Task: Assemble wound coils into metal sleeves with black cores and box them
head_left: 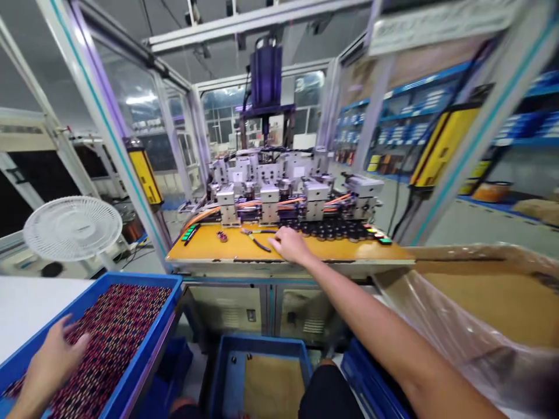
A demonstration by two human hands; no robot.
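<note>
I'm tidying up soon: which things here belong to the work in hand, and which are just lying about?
Likely the work's:
small parts in the blue tray, by the left hand
machine
black round parts
pliers, near the right hand

Apparently just standing by:
white fan
plastic-lined box, though its use is unclear

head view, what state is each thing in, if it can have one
Left hand: open, over the left blue tray
Right hand: by the pliers, grip unclear
Pliers: lying down, handles apart
Left blue tray: holding many small parts
Carton: open, plastic liner over its edge
Cabinet doors: shut
Fan: tilted upward, running or not unclear
</note>
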